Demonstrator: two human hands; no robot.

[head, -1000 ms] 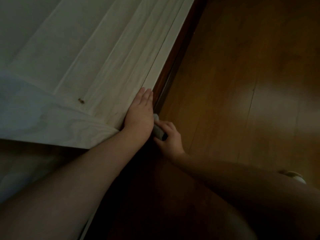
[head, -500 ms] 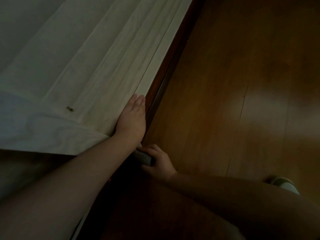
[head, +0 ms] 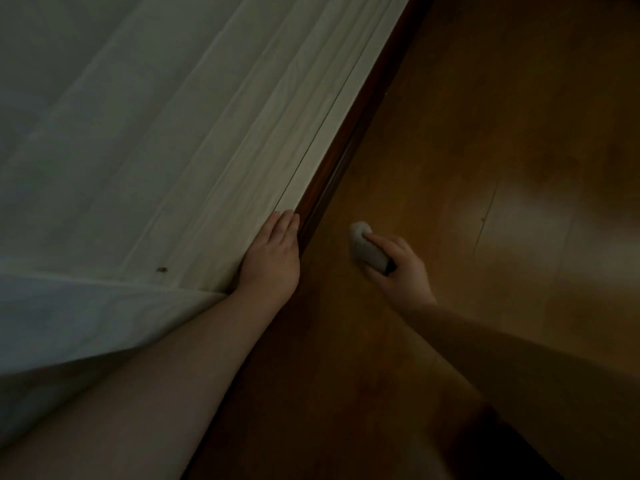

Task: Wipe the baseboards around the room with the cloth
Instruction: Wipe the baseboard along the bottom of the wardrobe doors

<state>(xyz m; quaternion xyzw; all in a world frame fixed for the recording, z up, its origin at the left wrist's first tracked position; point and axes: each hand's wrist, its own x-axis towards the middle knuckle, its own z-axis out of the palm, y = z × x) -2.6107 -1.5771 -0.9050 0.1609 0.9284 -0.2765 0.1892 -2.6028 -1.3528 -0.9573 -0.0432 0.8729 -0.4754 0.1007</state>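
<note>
From the head view, the left hand (head: pixel 272 258) lies flat, fingers straight and together, against the pale wood-grain panel (head: pixel 214 161) just above the dark baseboard (head: pixel 346 147). The right hand (head: pixel 398 268) curls its grip around a bunched grey cloth (head: pixel 363 245), held over the wooden floor (head: pixel 485 133), near the baseboard but apart from it. Both forearms are bare.

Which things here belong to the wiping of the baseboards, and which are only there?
For the job:
- cloth, gripped in the right hand
- dark baseboard
- left hand, flat against the pale panel

Only there:
- wooden floor
- small dark mark on the panel
</note>
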